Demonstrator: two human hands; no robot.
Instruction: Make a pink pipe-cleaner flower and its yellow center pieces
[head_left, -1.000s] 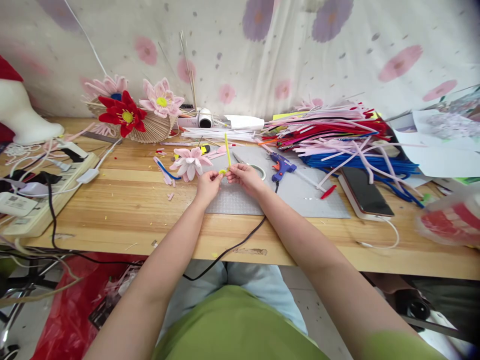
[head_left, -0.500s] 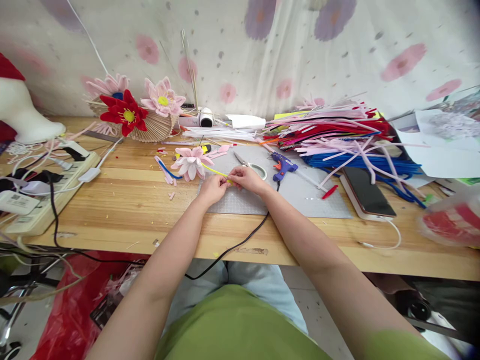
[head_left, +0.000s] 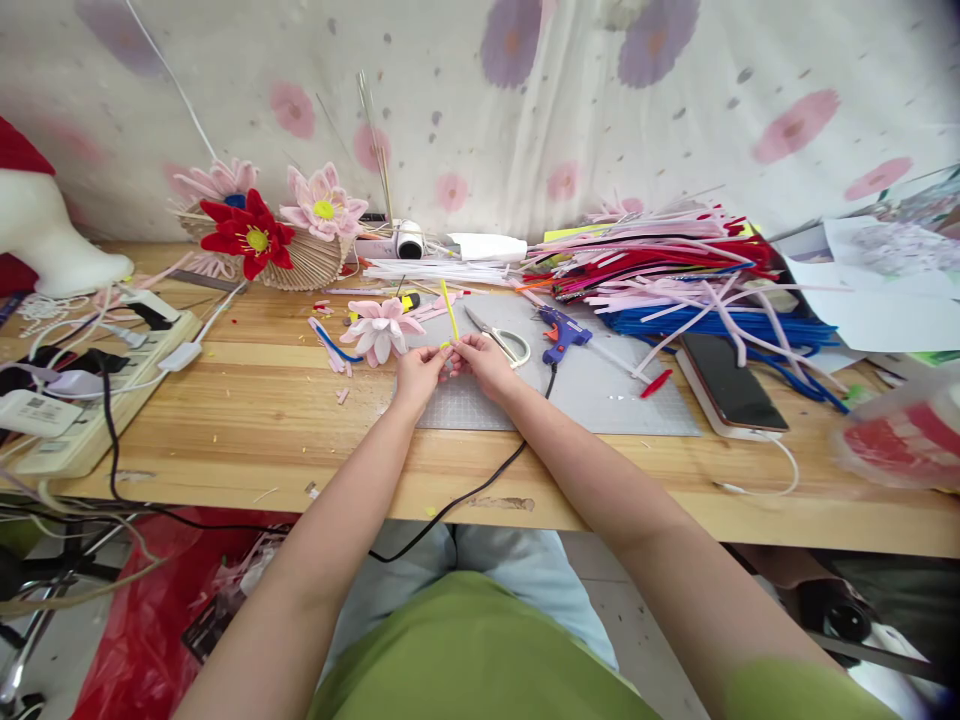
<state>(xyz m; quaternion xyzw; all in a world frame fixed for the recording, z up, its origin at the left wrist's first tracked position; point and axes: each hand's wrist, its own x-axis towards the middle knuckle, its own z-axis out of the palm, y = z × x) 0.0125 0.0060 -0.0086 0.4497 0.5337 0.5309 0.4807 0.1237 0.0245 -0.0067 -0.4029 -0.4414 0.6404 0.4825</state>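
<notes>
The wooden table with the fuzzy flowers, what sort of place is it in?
It looks like a craft workspace, though I can't tell whether it's a home or a shop. There's a purple-blue hot glue gun, a gray cutting mat and a pile of colorful pipe cleaners.

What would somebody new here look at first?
Probably the bright red flower at the back left of the table, then the big pile of pink, red and blue fuzzy stems at the back right. In the middle, the left hand and right hand hold a thin yellow stem.

2 arms [head_left: 361, 500] outstretched, hands [head_left: 421, 378] together, pinching
</notes>
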